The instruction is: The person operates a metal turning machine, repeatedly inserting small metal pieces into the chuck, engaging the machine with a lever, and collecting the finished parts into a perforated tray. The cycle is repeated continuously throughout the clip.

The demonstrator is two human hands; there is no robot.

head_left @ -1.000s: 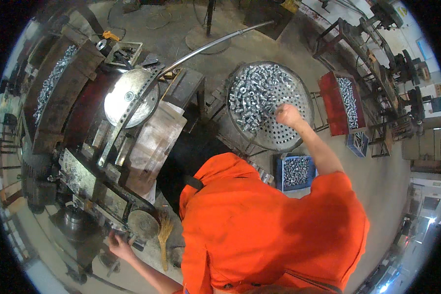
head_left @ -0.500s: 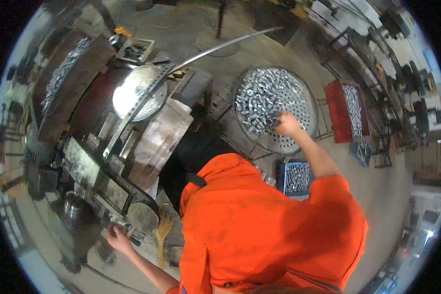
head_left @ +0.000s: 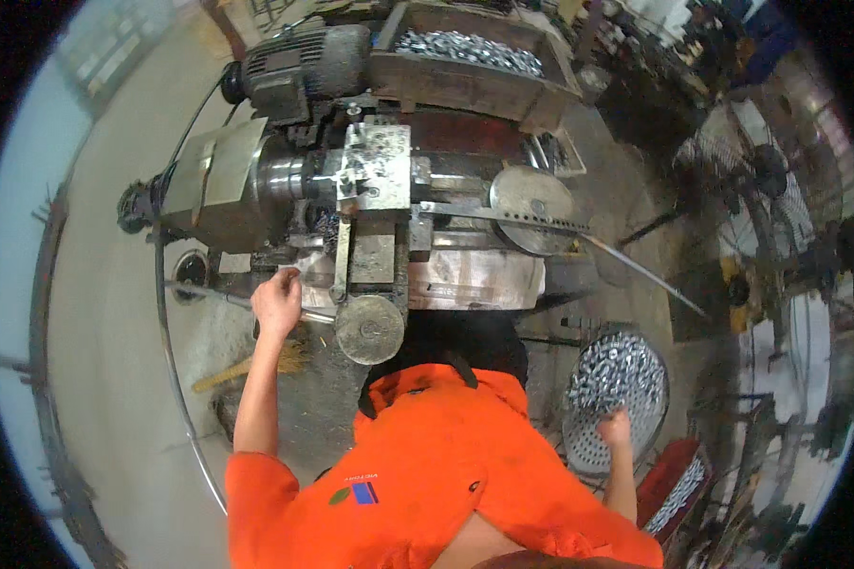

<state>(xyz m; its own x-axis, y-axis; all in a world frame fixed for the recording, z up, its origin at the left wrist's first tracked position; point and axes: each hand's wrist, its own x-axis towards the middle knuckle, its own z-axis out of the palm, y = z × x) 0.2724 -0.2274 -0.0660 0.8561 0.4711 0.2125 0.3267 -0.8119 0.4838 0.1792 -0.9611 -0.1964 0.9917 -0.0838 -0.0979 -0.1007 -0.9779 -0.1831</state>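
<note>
My left hand (head_left: pixel 277 302) is closed round a long metal lever (head_left: pixel 315 317) beside a round grey disc (head_left: pixel 370 330) at the front of a metalworking machine (head_left: pixel 378 166). My right hand (head_left: pixel 615 427) is over the near part of a round perforated tray (head_left: pixel 588 449), low on the right. Its fingers are curled together; whatever they hold, if anything, is too small to make out. Small shiny metal pieces (head_left: pixel 619 373) lie heaped across the far part of the tray, just beyond that hand.
A motor (head_left: pixel 304 66) and a long box (head_left: pixel 465 81) of metal pieces stand behind the machine. A perforated bar (head_left: pixel 512 218) runs to a rod (head_left: pixel 645 275) reaching out right. A red bin (head_left: pixel 657 479) stands near the tray; a broom (head_left: pixel 251 368) lies left; a black cable (head_left: pixel 164 322) hangs there.
My view has swung left toward the machine. My left hand, formerly beside the machine's end with fingers bent, now grips the lever. My right hand stays at the tray.
</note>
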